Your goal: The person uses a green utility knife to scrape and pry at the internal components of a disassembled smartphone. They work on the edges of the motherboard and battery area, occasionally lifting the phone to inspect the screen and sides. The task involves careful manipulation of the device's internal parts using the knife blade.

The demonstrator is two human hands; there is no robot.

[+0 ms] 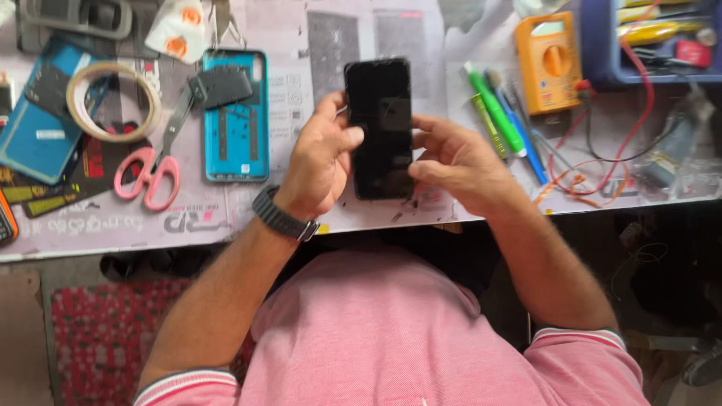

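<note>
The black phone (379,128) is the landmark here: it is held upright above the paper-covered bench (316,30), its dark screen facing the camera, with both hands on it. The left hand (320,162) grips its left edge, fingers curled behind and the thumb pressed on the glass; a dark watch (282,218) sits on that wrist. The right hand (459,162) closes on the right edge, fingers bent narrowly against the frame. Left of the phone lies a turquoise back cover (236,116), inner face up, apart from the handset, with a dark part resting on its upper end. Farther left of the phone are pink-handled scissors (150,169) and a roll of tape (113,100). Right of the phone lie a green pen-like tool (492,109), an orange multimeter (547,60) and red leads (602,162). Judging from this, the phone's front looks assembled and dark, while a cover remains off on the bench; whether it belongs to this handset cannot be told.
</note>
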